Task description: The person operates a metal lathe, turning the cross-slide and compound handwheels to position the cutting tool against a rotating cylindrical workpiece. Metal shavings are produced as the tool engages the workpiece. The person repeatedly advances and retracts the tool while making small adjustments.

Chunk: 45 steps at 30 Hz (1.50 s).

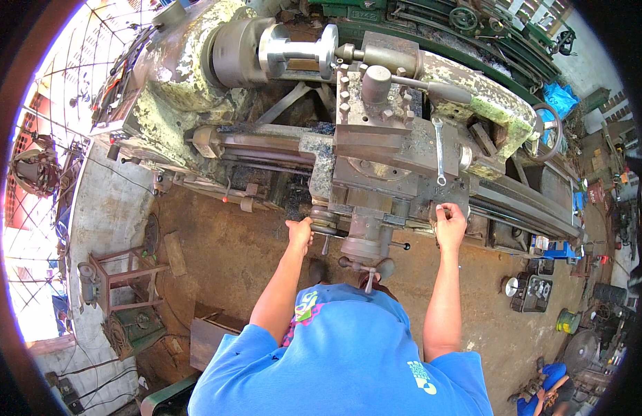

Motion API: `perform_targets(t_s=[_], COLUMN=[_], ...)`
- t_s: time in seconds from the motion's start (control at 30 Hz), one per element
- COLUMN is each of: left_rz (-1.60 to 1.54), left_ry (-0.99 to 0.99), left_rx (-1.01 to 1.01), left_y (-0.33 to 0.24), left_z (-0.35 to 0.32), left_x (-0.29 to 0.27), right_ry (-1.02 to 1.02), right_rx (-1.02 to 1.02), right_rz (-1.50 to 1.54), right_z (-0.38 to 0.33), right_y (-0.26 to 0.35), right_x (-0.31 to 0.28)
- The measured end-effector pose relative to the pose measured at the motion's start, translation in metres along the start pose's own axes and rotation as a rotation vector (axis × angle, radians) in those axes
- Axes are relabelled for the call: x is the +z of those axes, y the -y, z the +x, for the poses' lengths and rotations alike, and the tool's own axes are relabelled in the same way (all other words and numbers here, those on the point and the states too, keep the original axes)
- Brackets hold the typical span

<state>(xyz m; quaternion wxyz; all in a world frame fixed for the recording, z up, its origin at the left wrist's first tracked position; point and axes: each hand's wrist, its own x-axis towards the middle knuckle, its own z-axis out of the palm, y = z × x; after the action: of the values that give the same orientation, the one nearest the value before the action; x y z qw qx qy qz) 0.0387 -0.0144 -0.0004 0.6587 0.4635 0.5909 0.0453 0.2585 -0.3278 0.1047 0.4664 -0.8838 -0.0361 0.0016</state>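
I stand at an old metal lathe (196, 62) with flaking pale paint. My left hand (299, 232) grips the carriage handwheel (323, 220) on the apron's left side. On the right side of the apron, my right hand (450, 225) is closed around a small lever or handle (442, 206). A shiny steel flanged workpiece (296, 50) sits in the chuck (232, 52). The tool post (376, 87) with its long handle stands just right of the workpiece. A wrench (439, 149) lies on top of the carriage (397, 156).
The lathe bed (529, 201) runs off to the right past the tailstock handwheel (549, 132). A rusty metal stand (120, 277) and scrap sit on the dirt floor at left. Small boxes and a can (567, 320) lie at right. A person in blue (542, 392) crouches at lower right.
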Motion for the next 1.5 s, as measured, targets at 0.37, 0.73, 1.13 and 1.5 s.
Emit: perform_targets(t_s=[0.37, 0.73, 1.13, 1.5], left_rz=[0.009, 0.017, -0.010, -0.033], left_ry=[-0.005, 0.012, 0.026, 0.040], left_rx=[-0.009, 0.003, -0.029, -0.052], left_y=[-0.0001, -0.0016, -0.0020, -0.0049], left_z=[-0.0003, 0.0003, 0.0040, 0.0044], left_x=[-0.0009, -0.0032, -0.0055, -0.0082], right_ry=[-0.005, 0.016, 0.013, -0.005], right_rx=[-0.020, 0.026, 0.020, -0.013], right_rz=[0.013, 0.006, 0.005, 0.028], right_z=[0.0007, 0.0008, 0.0016, -0.0002], right_y=[-0.0032, -0.0017, -0.0064, -0.0012], right_x=[0.0016, 0.0010, 0.0019, 0.0010])
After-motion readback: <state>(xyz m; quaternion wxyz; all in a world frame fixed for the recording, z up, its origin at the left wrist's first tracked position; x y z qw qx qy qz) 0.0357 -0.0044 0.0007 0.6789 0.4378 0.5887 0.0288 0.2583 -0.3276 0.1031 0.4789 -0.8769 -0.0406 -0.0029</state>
